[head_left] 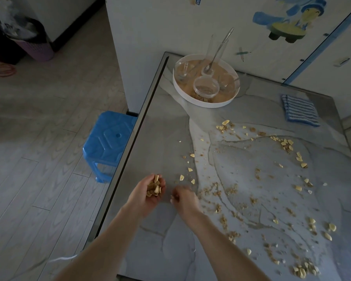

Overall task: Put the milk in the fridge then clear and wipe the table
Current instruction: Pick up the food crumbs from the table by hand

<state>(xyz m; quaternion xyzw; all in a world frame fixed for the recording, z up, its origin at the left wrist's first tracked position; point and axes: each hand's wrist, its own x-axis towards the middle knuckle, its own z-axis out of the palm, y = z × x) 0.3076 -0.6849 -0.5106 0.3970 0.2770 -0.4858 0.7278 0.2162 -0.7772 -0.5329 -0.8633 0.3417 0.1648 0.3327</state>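
Left hand (150,194), cupped, holding food scraps (154,187). Right hand (184,199), blurred, just beside it. Tabletop (160,138) strewn with crumbs (231,189). Round white tray (190,98) of glassware. Striped blue cloth (300,110). Blue plastic stool (109,138).

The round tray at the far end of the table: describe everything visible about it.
The round tray has a white rim and a tan floor. It sits flat near the far left corner of the table. On it stand clear vessels: a tall glass holding a spoon, a bowl and a round jar. Only its contents and the table touch it.
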